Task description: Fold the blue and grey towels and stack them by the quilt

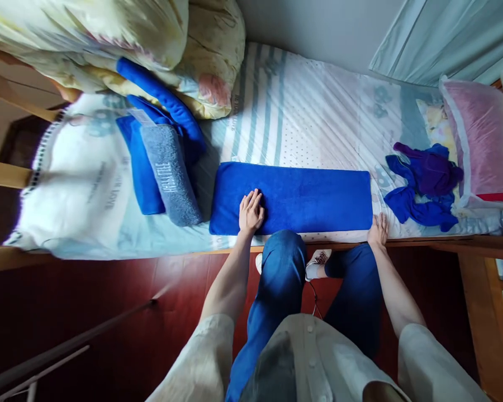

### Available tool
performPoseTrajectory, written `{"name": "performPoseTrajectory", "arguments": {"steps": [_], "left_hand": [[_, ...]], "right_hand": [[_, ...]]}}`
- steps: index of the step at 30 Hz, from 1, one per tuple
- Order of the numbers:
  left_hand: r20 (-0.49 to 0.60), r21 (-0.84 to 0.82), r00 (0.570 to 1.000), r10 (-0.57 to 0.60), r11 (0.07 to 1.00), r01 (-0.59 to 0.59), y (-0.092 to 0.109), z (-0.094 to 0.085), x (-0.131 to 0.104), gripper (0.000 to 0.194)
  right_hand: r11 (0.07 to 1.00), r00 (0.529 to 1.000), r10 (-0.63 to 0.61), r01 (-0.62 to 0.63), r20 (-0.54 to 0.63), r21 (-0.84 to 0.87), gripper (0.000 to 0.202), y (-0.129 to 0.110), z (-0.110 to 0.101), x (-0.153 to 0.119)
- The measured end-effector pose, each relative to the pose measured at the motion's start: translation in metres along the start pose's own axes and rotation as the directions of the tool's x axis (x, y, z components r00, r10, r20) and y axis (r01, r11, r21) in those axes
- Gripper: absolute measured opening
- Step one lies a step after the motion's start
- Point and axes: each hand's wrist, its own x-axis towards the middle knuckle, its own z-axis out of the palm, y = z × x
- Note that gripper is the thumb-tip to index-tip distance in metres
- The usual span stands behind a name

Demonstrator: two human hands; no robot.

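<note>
A blue towel, folded into a long flat rectangle, lies along the near edge of the bed. My left hand rests on its left part, palm down, fingers stretched out and nothing held. At the towel's near right corner, my right hand lies on the bed's edge with its fingers extended. Whether its thumb touches the towel corner is hard to see. Left of the towel, a rolled grey-blue towel with pale lettering lies over folded blue towels.
Crumpled blue and purple cloths lie at the right, beside a pink pillow in a clear cover. A yellow quilt is heaped at the back left. The patterned bed sheet reaches the wall. Wooden bed rails stand at the left.
</note>
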Motion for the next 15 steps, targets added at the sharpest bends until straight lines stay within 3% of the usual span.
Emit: {"name": "performPoseTrajectory", "arguments": {"steps": [3, 5, 6, 9, 12, 15], "left_hand": [[-0.096, 0.032, 0.988, -0.118, 0.992, 0.121, -0.016, -0.02, -0.032, 0.064], [-0.179, 0.051, 0.962, -0.204, 0.975, 0.216, -0.03, -0.034, -0.065, 0.067], [-0.171, 0.062, 0.964, -0.202, 0.975, 0.215, -0.038, -0.041, -0.083, 0.069], [-0.11, 0.07, 0.98, -0.166, 0.982, 0.174, -0.051, -0.054, -0.133, 0.075], [-0.038, -0.005, 0.96, -0.277, 0.961, 0.277, -0.037, -0.055, -0.174, 0.078], [0.13, -0.137, 0.88, -0.457, 0.871, 0.473, 0.004, -0.049, -0.212, 0.072]], "right_hand": [[0.995, 0.989, 0.001, 0.014, -0.148, 0.103, 0.057, 0.018, -0.009, -0.025], [0.987, 0.97, -0.011, 0.049, -0.244, 0.151, 0.05, 0.021, -0.012, -0.043], [0.986, 0.965, -0.01, 0.054, -0.264, 0.16, 0.046, 0.019, -0.013, -0.052], [0.989, 0.988, -0.025, 0.047, -0.151, 0.143, 0.036, 0.002, -0.017, -0.076], [0.99, 0.994, -0.112, 0.11, 0.015, 0.088, 0.029, -0.026, -0.028, -0.096], [0.979, 0.978, -0.203, 0.201, 0.049, 0.035, 0.028, -0.052, -0.043, -0.11]]}}
